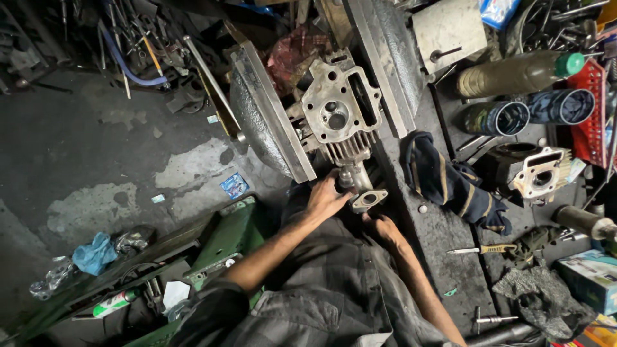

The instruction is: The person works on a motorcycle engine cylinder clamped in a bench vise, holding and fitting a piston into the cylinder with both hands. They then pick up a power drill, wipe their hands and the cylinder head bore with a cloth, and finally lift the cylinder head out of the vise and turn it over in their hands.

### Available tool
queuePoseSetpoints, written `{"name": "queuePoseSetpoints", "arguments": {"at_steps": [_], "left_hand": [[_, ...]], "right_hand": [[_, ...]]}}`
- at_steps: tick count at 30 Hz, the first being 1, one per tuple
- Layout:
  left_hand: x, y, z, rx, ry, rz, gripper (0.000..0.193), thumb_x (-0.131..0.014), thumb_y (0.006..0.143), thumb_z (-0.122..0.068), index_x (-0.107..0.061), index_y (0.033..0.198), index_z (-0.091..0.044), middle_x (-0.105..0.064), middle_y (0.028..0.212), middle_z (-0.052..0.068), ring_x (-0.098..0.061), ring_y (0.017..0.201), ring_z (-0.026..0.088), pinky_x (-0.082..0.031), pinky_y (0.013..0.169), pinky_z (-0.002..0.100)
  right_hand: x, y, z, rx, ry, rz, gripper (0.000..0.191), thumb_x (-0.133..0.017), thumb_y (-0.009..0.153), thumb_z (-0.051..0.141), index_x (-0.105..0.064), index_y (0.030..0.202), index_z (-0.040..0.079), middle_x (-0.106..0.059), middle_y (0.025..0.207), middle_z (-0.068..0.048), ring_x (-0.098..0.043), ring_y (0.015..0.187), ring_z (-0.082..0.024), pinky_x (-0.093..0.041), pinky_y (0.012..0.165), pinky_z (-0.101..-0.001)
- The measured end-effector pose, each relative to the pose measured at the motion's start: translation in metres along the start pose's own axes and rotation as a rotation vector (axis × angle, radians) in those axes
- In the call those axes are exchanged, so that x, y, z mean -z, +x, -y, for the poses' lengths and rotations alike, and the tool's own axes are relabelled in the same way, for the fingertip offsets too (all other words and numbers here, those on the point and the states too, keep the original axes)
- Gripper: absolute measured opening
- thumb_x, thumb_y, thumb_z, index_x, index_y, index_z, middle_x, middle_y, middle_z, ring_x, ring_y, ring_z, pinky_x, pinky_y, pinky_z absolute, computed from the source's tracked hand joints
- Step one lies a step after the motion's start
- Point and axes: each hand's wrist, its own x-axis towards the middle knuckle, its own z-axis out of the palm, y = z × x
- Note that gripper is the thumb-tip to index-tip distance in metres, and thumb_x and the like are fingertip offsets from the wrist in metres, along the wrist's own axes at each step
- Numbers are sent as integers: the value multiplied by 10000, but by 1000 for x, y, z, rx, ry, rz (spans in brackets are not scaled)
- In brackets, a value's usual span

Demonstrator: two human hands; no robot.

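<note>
A: Grip status?

B: Left hand (326,200) is wrapped around the pipe stub (355,178) under the engine head (339,115), frame centre. Right hand (380,225) sits just below the flange (368,200); whether it is closed cannot be told. Head is clamped between two vise jaws.

A: Advice?

B: Stub should be kept steadied, fins left unloaded, force kept in line with the clamp.

A: Containers?

B: Upper right: green-capped bottle (517,72) lying flat, murky fill. Two dark tubes (527,113) beside it, open ends looking empty. Green tray (215,247), lower left, holds a spray can (114,302) and rags.

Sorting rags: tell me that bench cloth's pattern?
Dark navy cloth with tan stripes; head view.
</note>
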Motion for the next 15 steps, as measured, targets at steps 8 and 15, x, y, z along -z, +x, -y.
{"name": "queuePoseSetpoints", "arguments": {"at_steps": [8,15], "left_hand": [[-22,-10,24,161,133,50,599,-826,788,-434,-660,1152,12,-727,1096,249,-696,1065,409,-558,917,461],[-23,-4,25,57,84,19,637,-778,822,-543,-698,1112,17,-722,1058,257,-698,1046,406,-545,892,472]], "right_hand": [[-5,-14,1,-4,-13,-27,449,-709,921,387,-717,1182,23,-723,921,-73,-612,796,-172,-482,706,-333],[-10,-30,8,161,159,75,453,-689,892,384,-713,1197,49,-713,955,-74,-628,849,-192,-493,756,-329]]}}
